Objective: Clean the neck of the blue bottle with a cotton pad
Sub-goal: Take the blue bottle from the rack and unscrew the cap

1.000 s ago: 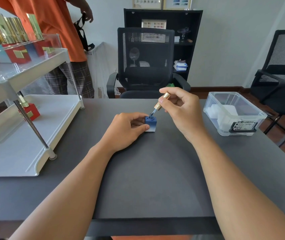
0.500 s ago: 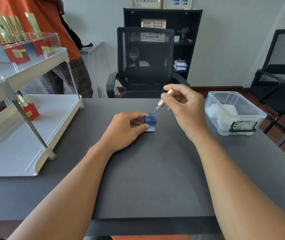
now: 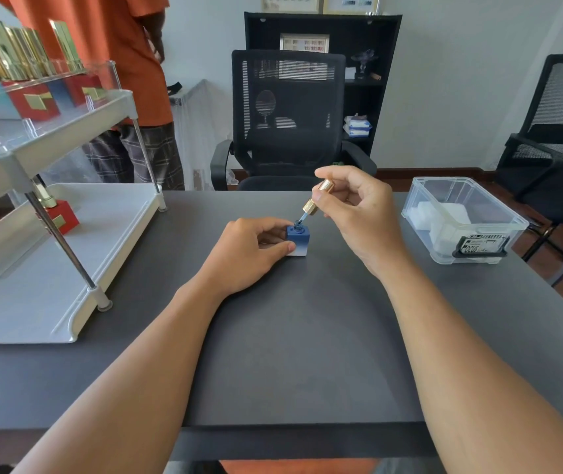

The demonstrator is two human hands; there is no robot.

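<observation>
A small square blue bottle (image 3: 298, 238) stands upright on the dark table (image 3: 290, 336), its neck open at the top. My left hand (image 3: 252, 251) grips the bottle from the left, thumb at its front. My right hand (image 3: 358, 213) pinches the gold cap (image 3: 317, 197), held tilted above and right of the bottle. The cap's thin brush stem runs down into the bottle's neck. White cotton pads (image 3: 444, 217) lie inside the clear box at the right.
A clear plastic box (image 3: 420, 200) stands on the table's right side. A white two-tier rack (image 3: 61, 268) with red and blue bottles with gold caps fills the left. A black office chair (image 3: 290, 118) faces me; a person in an orange shirt (image 3: 115, 46) stands behind the rack.
My right hand has lifted the gold cap slightly up and right, drawing the brush stem partway out of the neck. The person in orange shifted at the back left.
</observation>
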